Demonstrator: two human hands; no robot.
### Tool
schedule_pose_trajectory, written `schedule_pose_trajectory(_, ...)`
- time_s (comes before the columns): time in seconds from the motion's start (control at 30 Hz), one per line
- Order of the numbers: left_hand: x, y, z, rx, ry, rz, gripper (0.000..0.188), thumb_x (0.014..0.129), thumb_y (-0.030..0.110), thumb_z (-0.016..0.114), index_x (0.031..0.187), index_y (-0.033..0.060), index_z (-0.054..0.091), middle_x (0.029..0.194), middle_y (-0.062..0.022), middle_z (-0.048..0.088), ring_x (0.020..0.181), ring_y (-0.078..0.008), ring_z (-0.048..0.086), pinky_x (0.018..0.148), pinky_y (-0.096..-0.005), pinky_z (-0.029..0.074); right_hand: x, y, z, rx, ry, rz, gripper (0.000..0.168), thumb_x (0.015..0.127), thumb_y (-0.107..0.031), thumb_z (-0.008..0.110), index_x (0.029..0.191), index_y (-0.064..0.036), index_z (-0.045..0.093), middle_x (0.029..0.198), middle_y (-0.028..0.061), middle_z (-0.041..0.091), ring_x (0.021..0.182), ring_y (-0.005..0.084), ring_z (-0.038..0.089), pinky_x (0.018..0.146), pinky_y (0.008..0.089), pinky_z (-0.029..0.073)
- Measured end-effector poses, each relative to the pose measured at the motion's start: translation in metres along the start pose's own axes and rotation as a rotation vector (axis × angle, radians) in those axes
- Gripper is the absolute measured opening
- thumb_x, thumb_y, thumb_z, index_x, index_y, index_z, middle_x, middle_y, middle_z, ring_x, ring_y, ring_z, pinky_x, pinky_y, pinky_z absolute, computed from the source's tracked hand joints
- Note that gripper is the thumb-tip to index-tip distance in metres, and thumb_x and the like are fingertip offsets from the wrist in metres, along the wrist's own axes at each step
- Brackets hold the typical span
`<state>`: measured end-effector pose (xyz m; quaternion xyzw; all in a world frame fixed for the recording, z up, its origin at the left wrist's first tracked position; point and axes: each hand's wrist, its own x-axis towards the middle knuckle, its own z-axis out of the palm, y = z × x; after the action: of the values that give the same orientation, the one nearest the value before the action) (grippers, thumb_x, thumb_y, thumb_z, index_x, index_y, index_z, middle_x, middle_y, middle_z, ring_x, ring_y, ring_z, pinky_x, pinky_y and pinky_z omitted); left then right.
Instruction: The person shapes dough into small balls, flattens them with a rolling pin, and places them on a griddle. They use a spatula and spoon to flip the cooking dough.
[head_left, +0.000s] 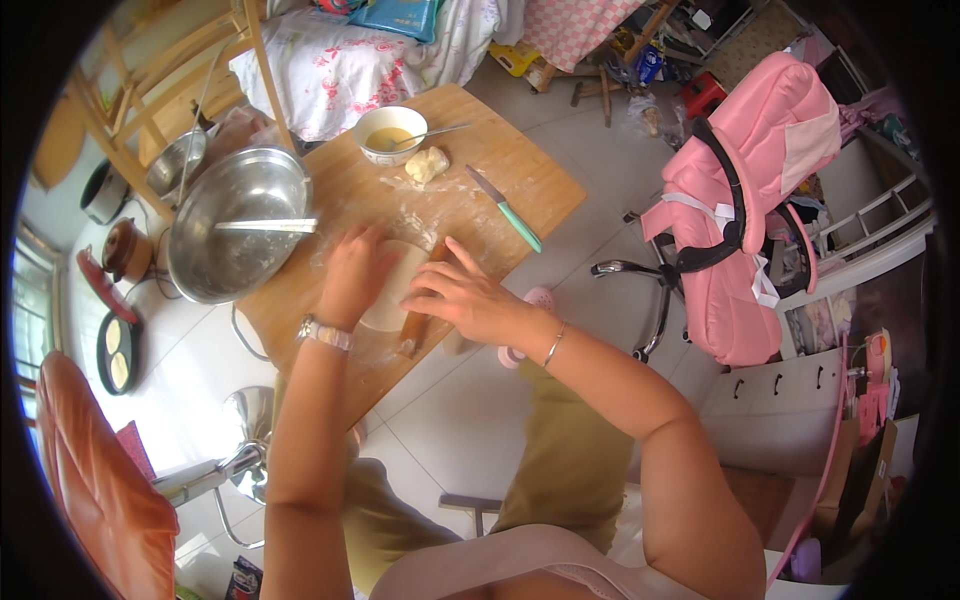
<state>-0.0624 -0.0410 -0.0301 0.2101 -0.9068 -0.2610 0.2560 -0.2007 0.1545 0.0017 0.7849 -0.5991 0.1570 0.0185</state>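
Note:
A flat round of rolled dough (391, 291) lies on the floured wooden board (322, 176). My left hand (357, 266) is over its left edge, fingers blurred, so their hold cannot be told. My right hand (457, 291) is above a wooden rolling pin (415, 330) at the dough's right side, fingers spread; part of the pin is hidden under it. Behind, a lump of dough (427, 165) sits beside a patterned bowl (391, 133) holding yellow liquid and a spoon (433, 133). A knife with a green handle (517, 225) lies farther right.
A large steel basin (240, 262) with white chopsticks (266, 225) across it adjoins the board's left side. A black frying pan (118, 352) with two pale rounds is at far left. A pink office chair (720, 217) stands right; an orange seat (105, 480) is lower left.

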Motion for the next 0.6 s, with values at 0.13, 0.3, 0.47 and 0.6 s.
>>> schedule_pose_trajectory(0.13,0.006,0.000,0.002,-0.128,0.006,-0.036,0.022,0.089,0.018,0.077,0.106,0.0028,0.076,0.101,-0.0209,0.075,0.088,-0.0348,0.072,0.079,-0.0432,0.057,0.001,0.007,-0.009,-0.086,0.046,0.009,0.039,0.089,-0.001,0.065,0.125,-0.017,0.070,0.116,0.0015,0.060,0.115,0.0201,0.061,0.124,0.0638,0.027)
schedule_pose_trajectory(0.3,-0.003,-0.009,-0.025,-0.407,0.104,-0.428,0.023,0.096,0.019,0.071,0.102,-0.0027,0.076,0.089,-0.0188,0.075,0.076,-0.0284,0.071,0.069,-0.0366,0.055,-0.005,0.015,-0.043,0.027,0.292,0.219,0.039,0.089,0.000,0.068,0.124,-0.017,0.071,0.110,0.0011,0.059,0.107,0.0218,0.063,0.120,0.0629,0.032)
schedule_pose_trajectory(0.47,-0.030,-0.026,-0.021,-0.540,0.086,-0.520,0.027,0.098,0.017,0.069,0.099,-0.0097,0.074,0.080,-0.0127,0.074,0.071,-0.0160,0.067,0.067,-0.0332,0.053,-0.011,0.010,-0.025,0.039,0.281,0.159,0.038,0.089,0.000,0.067,0.123,-0.017,0.072,0.110,0.0014,0.059,0.104,0.0227,0.063,0.120,0.0621,0.031)
schedule_pose_trajectory(0.6,-0.041,0.004,-0.054,-0.265,-0.088,-0.513,0.026,0.099,0.017,0.068,0.099,-0.0068,0.076,0.074,-0.0067,0.072,0.065,-0.0102,0.065,0.061,-0.0281,0.050,-0.001,-0.014,0.006,0.042,0.120,0.034,0.045,0.090,-0.004,0.068,0.133,-0.019,0.068,0.116,0.0056,0.058,0.119,0.0244,0.059,0.121,0.0613,0.031)
